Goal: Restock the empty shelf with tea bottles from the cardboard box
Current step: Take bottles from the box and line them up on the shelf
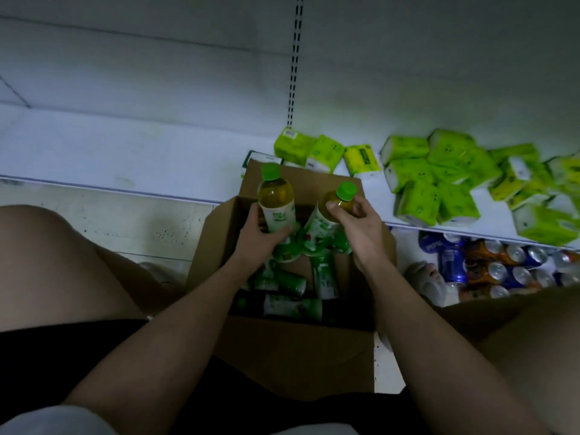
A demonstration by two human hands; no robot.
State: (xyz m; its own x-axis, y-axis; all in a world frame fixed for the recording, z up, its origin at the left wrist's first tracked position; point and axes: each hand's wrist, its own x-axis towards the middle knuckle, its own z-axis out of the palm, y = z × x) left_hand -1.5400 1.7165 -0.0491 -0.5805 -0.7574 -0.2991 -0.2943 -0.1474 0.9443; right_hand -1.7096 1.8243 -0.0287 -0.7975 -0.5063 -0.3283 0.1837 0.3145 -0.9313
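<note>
An open cardboard box (295,356) sits between my knees with several tea bottles (292,304) lying inside. My left hand (260,238) grips a green-capped tea bottle (276,196) by its label, held upright above the box. My right hand (357,226) holds a second green-capped tea bottle (332,215) near its shoulder, tilted to the right. The white shelf (110,152) stretches bare across the left, just beyond the box.
Green tissue packs (439,177) are piled on the shelf's right part. Drink cans (489,268) crowd the lower shelf at the right. A slotted upright (295,58) divides the shelf's back wall. My bare knees flank the box.
</note>
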